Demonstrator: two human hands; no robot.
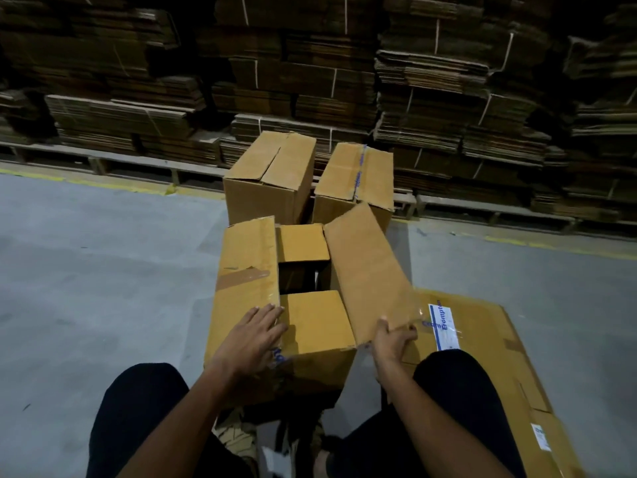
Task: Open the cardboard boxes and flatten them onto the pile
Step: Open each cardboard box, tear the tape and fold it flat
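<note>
Now, going from the left, the grey concrete floor point(103, 270) carries a yellow painted line point(113, 186) that runs along the wooden pallets point(138, 163) under the tall stacks of flattened cartons point(275, 81). The left hand point(253, 336) lies with straight, spread fingers on the left top flap point(246, 270) of the near cardboard box point(286, 305), which stands on the floor between the person's knees. Two short inner flaps are folded inward, with a dark gap between them. The right hand point(393, 339) pinches the near edge of the right top flap point(368, 270), which is lifted and tilted outward. Behind this box two closed boxes stand side by side, the left closed box point(272, 177) and the taped closed box point(355, 177). At the right, a flattened carton point(482, 339) with a white label lies on the floor, partly under the right knee.
</note>
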